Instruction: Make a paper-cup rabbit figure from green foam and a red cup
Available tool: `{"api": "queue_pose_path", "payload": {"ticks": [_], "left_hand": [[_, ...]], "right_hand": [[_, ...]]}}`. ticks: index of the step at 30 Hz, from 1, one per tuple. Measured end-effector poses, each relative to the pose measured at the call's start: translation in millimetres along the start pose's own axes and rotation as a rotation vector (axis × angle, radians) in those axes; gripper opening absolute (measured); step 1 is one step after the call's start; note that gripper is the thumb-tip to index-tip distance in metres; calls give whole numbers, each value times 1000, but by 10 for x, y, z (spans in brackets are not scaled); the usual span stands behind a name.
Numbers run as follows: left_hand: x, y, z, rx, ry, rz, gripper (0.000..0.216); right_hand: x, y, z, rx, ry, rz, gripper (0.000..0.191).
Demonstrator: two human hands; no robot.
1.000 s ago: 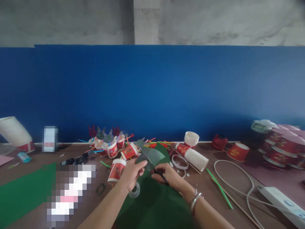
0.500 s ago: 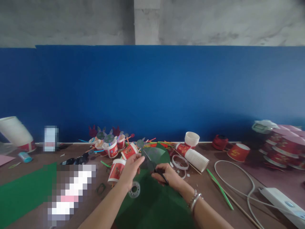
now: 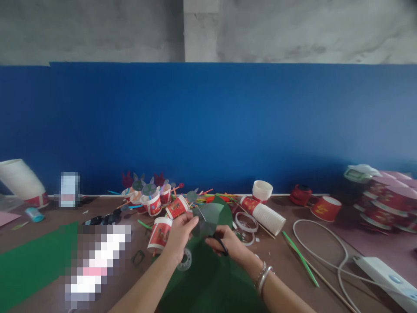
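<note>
My right hand (image 3: 228,243) grips a pair of scissors (image 3: 220,246) by their black handles, its fingers curled through the loops. The thin metal blades point up and left toward a dark grey, see-through sheet piece (image 3: 205,228). Between thumb and fingers, my left hand (image 3: 182,230) pinches the left edge of that piece. Under both hands lies dark green sheet material (image 3: 208,282). A clear ring-shaped tape roll (image 3: 185,260) rests beside my left wrist, partly covered by it. Whether the blades are parted is too blurred to make out.
Red-and-white paper cups (image 3: 159,234) stand and lie left of my hands, some with rabbit-eared cutouts. On the right are a stack of cups (image 3: 269,219), a clear tubing coil (image 3: 246,222), green strips (image 3: 301,258), a white cable and a power strip (image 3: 387,278).
The dark sheet piece has shifted and turned slightly between my hands. My right hand with the scissors has moved a little left and down; my left hand has barely moved.
</note>
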State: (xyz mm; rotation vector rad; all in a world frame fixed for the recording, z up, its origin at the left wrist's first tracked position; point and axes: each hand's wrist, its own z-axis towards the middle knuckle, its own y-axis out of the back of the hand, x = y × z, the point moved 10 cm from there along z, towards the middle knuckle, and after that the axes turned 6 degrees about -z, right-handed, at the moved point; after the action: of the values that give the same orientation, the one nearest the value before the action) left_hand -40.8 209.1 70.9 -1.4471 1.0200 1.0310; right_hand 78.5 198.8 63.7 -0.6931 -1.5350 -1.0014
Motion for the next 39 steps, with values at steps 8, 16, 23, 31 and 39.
{"api": "queue_pose_path", "payload": {"ticks": [8,16,23,31,39], "left_hand": [[55,-22,12,26,-9,-12,26],[70,-24,0,11,-26,-52,29],[78,-81,-42,40,-15,-49,33],[111,-73,-8,51,-21,-31,32],[155,-99,-28,54,13,-55,34]], "right_hand": [[-9,-19,2,-10,13,40,25],[22,-62,-9,-38,18,120,18],[-78,-63,-10,-101,-45,178,22],[-40,-66,-15,-94,-44,183,25],[7,-74,-21,-102,-28,205,26]]}}
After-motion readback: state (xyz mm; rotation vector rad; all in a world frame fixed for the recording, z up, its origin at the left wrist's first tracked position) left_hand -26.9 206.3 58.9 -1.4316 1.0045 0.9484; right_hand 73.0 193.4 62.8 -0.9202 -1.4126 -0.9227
